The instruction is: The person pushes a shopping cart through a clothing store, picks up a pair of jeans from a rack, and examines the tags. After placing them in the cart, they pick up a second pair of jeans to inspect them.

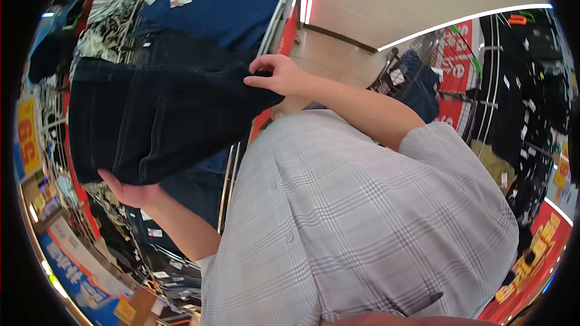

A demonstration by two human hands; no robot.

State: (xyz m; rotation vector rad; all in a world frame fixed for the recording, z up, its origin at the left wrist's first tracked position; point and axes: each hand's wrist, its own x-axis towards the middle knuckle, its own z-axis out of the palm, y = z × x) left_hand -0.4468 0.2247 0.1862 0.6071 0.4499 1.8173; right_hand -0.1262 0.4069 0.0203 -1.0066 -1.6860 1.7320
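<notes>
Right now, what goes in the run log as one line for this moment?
left hand: grips dark garment from beneath | right hand: pinches its opposite edge | nearby: clothes rack with folded denim | wearer: grey plaid shirt

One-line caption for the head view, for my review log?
Left hand and right hand hold a dark denim garment above a wire clothes bin.

**Worn: light grey check shirt, short sleeves**

Shirt [362,223] is pale grey plaid with thin darker grid lines. Button row [289,236] is small and pale. One short sleeve [441,145] up-right of the button row, the other [208,262] lower-left of it. Left hand [130,193] and right hand [278,75] bare.
</notes>
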